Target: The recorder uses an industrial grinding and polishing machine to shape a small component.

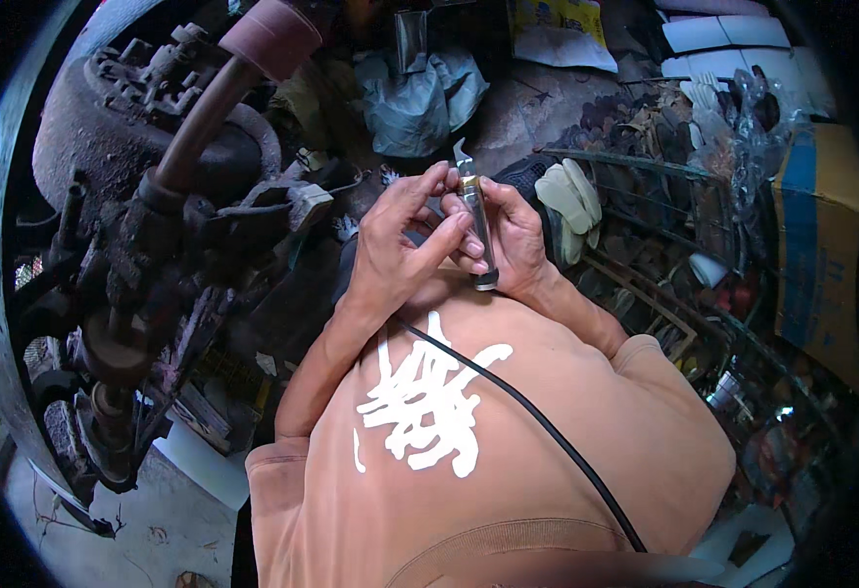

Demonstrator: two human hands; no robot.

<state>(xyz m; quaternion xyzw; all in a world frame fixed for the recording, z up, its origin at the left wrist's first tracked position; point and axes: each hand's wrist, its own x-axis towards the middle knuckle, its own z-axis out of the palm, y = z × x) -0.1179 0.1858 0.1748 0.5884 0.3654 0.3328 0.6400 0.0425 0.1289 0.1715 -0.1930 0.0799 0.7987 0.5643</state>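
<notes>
The right hand (515, 235) is gripping a slim hand tool (481, 235) with a dark handle, a brass-coloured collar and a hooked metal tip, its fingers wrapping round the handle. The tool is standing nearly upright between the two hands, above the far edge of the tan T-shirt (586, 402), its hook pointing away from the wearer. The left hand (400, 230) is bringing its curled fingers against the tool's left side near the collar; whether they are pinching it, I cannot tell. A black cable (547, 421) is running across the shirt, which is bearing white brush-style lettering.

On the left, a grimy, heavy metal machine (121, 265) is standing beside the person. Beyond the hands, a grey plastic bag (405, 113) is sitting on the floor. To the right, pale sole-shaped pieces (568, 201) are lying near a wire rack (645, 162), and farther right a cardboard box (826, 235) with a blue band is standing.
</notes>
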